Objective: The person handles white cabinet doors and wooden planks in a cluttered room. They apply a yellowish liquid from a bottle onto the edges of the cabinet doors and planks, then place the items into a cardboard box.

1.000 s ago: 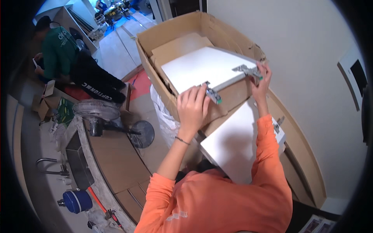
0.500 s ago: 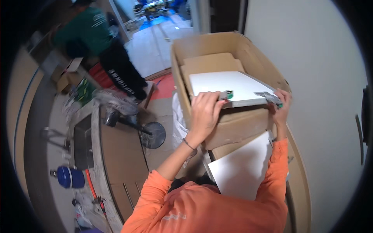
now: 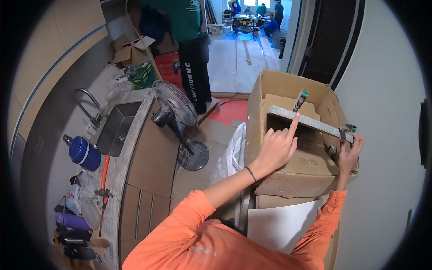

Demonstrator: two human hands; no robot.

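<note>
Right hand (image 3: 349, 156) on flat, mottled-edged panel (image 3: 316, 123) with metal hinges (image 3: 299, 101)

Big white capitals run down one leg of the black trousers (image 3: 201, 60) over there — plain to read from here. The green shirt (image 3: 185, 23) above bears white print I can't make out — and dark round marks stand on the cardboard (image 3: 317, 168).

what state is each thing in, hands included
left hand: index finger extended toward panel edge
right hand: gripping panel's right end
panel: tilted, narrow edge facing camera
hinges: jutting from panel
cardboard box: open-topped
fan: standing, can't tell if running
faucet: no flow visible
</note>
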